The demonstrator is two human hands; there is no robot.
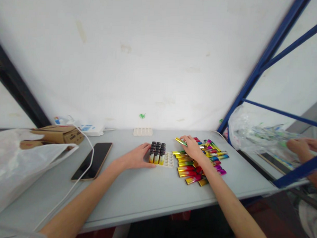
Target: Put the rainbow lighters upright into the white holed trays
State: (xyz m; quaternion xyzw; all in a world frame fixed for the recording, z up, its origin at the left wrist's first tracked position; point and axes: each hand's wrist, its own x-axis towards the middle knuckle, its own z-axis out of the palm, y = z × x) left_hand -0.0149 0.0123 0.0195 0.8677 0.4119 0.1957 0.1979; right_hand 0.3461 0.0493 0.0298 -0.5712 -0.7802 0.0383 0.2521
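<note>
My left hand (136, 156) rests on the table against the left side of a white slotted tray (169, 160), fingers curved round it. Several black-topped lighters (157, 152) stand upright in the tray's left part; its right slots show bare. My right hand (192, 147) lies over a pile of shiny multicoloured lighters (198, 160) to the right of the tray. Its fingers pinch one yellow-green lighter (181, 142) at the pile's far edge.
A phone (93, 160) lies at left with a white cable (91, 148) across it. A cardboard box (56, 134), a power strip (92, 129) and a white plastic bag (19, 166) sit further left. A spare white tray (142, 131) is by the wall. Another person's hands (301, 146) handle a clear bag (254, 134) behind a blue frame (256, 72).
</note>
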